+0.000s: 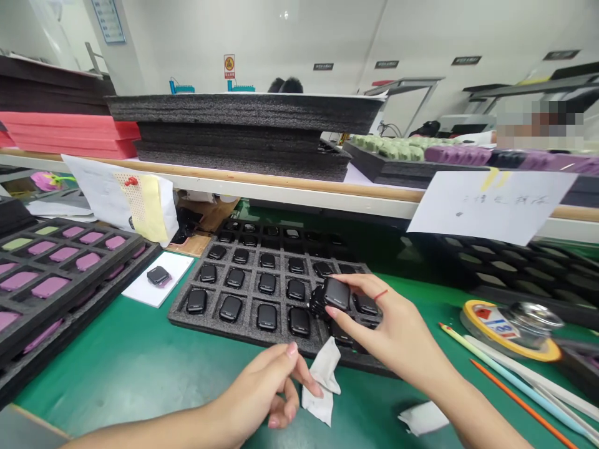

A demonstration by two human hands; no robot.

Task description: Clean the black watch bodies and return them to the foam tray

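A dark foam tray (213,321) with black watch-shaped pieces in its compartments lies on the green table. Over its right part, my right hand (384,318) grips a black watch-shaped piece (337,294) between thumb and fingers. In front of the tray, my left hand (266,386) has its fingers loosely bent and apart, with nothing held in them. Its fingertips are beside a crumpled white cloth (326,368), which touches the tray's front edge.
Foam trays with purple pieces (50,287) stand at left, near a white pad (175,265) bearing one watch-shaped piece (158,275). Yellow tape (545,350), pens (521,399) and another white cloth (423,418) lie at right. A shelf edge (281,186) crosses behind.
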